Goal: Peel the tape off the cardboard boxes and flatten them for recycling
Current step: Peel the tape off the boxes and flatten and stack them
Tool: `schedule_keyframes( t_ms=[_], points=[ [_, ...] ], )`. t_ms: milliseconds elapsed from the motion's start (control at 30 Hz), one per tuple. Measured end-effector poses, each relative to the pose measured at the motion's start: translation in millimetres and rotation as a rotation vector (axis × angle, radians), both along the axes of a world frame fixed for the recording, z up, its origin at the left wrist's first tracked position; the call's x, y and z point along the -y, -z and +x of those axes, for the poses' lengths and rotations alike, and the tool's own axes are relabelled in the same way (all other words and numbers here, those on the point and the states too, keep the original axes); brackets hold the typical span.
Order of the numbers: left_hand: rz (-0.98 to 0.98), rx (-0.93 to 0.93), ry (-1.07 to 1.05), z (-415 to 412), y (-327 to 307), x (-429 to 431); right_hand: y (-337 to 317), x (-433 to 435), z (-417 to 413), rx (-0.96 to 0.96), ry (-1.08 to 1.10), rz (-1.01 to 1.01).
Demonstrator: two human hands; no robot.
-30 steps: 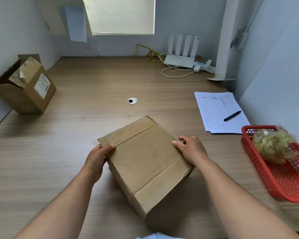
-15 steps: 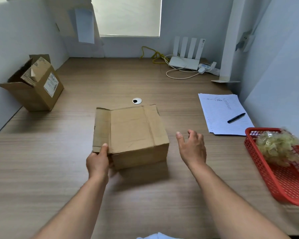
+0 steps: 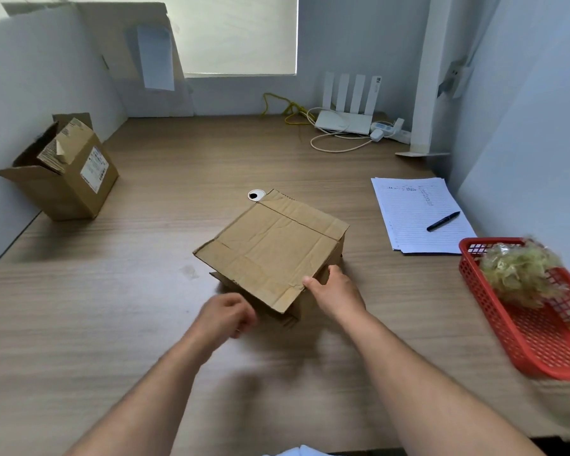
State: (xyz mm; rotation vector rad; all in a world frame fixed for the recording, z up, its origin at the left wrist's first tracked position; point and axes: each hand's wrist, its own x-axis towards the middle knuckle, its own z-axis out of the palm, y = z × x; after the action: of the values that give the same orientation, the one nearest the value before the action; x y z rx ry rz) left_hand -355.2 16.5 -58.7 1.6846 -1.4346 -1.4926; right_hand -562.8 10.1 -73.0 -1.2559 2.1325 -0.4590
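Cardboard box (image 3: 270,255): sits mid-counter (image 3: 112,324), turned corner-on, creased top panel closed and overhanging the body at its near corner.

Right grip (image 3: 338,291): comes in from the near right on a bare forearm. Lays the thumb on the top panel's near-right edge and curls the fingers round the box's right side beneath it, pinching that edge. Leaves nearly all of the box spreading away to the far left of the thumb.

Left grip (image 3: 226,315): hangs at the box's near-left side, just beside the overhanging corner, fingers loosely curled and blurred. Cannot tell whether touching the cardboard or holding anything.

Second cardboard box (image 3: 63,169): stands open at the far left, tilted against the wall, label on its side.

Red basket (image 3: 494,311): sits at the near right, holding a pale crumpled wad (image 3: 520,271).

Lined paper (image 3: 408,232): lies just beyond the basket, with a black pen (image 3: 443,221) on top.

White router (image 3: 346,121): stands by the far wall.
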Motion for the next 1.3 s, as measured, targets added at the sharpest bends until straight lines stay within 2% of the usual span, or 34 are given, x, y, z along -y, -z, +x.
schedule_keyframes(
  t_ms=[100,200,367,500,567,667,733,800,867,967,1100,1167,1233,1300],
  points=[
    [-0.192,-0.005,-0.42,22,-2,16,2,5,-2,0.08,0.008,0.016],
    [-0.292,0.071,-0.52,31,-8,29,-1,11,-11,0.13,0.058,-0.013],
    [-0.294,0.106,-0.422,24,-17,33,-8,18,-29,0.116,0.006,-0.041],
    [-0.049,0.109,-0.274,22,-14,42,-5,27,-29,0.108,-0.051,-0.042],
    [0.033,0.032,-0.239,20,-13,45,-3,28,-26,0.134,-0.062,-0.049],
    [0.063,-0.187,-0.283,27,-8,45,3,26,-31,0.213,0.017,-0.093],
    [0.023,-0.155,-0.232,43,6,42,11,20,-39,0.268,0.047,-0.118],
    [-0.08,0.106,-0.062,54,19,37,17,10,-43,0.288,-0.019,-0.105],
    [-0.145,0.216,0.047,55,23,35,20,3,-41,0.343,-0.111,-0.102],
    [-0.216,0.163,0.02,48,20,39,22,4,-38,0.401,-0.131,-0.168],
    [-0.378,-0.02,-0.177,39,1,49,1,11,-40,0.359,-0.033,-0.322],
    [-0.448,-0.054,-0.229,33,-16,53,-16,16,-40,0.342,0.017,-0.388],
    [-0.472,-0.094,-0.276,27,-29,59,-33,21,-35,0.289,0.021,-0.395],
    [-0.483,-0.067,-0.293,21,-36,64,-46,24,-27,0.158,-0.006,-0.364]
  ],
)
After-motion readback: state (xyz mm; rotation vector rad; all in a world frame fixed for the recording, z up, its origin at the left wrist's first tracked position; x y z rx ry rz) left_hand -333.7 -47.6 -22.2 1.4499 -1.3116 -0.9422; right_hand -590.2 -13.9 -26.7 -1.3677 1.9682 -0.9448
